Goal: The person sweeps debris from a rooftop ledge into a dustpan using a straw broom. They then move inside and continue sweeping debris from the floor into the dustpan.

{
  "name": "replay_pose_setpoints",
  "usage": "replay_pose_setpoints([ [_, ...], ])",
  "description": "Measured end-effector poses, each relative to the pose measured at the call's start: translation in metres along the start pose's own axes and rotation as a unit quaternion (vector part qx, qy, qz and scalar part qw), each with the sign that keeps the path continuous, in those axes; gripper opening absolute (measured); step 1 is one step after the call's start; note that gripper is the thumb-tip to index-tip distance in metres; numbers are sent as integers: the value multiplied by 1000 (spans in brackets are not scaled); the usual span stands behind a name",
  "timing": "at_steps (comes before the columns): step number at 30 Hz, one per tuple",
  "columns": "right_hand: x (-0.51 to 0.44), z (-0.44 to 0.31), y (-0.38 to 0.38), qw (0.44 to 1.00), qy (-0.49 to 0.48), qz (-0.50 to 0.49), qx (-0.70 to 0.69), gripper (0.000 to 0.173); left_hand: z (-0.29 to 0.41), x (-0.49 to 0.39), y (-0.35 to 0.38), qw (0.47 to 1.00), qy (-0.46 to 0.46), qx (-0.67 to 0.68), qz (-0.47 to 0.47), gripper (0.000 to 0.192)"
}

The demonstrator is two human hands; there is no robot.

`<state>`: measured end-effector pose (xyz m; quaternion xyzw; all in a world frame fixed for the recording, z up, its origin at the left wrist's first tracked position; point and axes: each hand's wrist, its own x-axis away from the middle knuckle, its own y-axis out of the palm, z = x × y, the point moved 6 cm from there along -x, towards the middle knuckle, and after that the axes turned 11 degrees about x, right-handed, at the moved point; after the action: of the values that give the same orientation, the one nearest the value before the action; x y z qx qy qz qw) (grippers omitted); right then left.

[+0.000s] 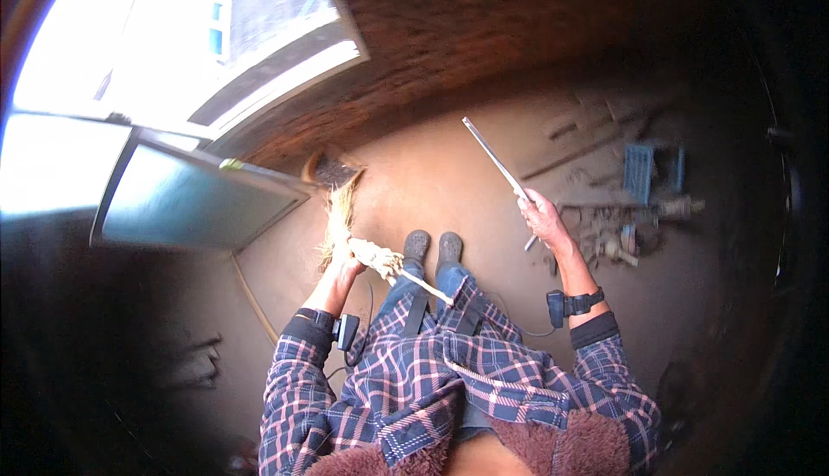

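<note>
In my left hand is a bundle of pale, straw-like plant fibre, with its loose bristly ends pointing away from me. A knotted, braided-looking part of the bundle sticks out on the right of this hand, and a thin pale stem or cord runs from it over my legs. My right hand, held out to the right, grips a long, narrow, light-coloured strip or rod that slants up and to the left. A short end shows below the fist. The two hands are well apart.
An open doorway or window glares at the upper left, beside a framed panel. A dark container stands by the wall. Blue crates and scattered clutter lie on the right of the floor. A thin pole lies at left.
</note>
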<state>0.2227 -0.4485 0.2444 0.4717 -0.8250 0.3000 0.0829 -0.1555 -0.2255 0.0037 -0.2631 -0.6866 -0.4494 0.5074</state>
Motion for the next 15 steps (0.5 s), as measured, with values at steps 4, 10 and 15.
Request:
replay_pose_setpoints([
  [4,-35,-71,13,983,-153,-6,102,46,32,86,-42,990,129,-43,-32,45],
  [10,-42,-154,18,964,-199,-66,163,37,57,177,-114,971,94,219,-23,24],
  [15,-68,-187,12,938,-261,-35,224,35,47,192,-135,957,103,268,-43,28],
])
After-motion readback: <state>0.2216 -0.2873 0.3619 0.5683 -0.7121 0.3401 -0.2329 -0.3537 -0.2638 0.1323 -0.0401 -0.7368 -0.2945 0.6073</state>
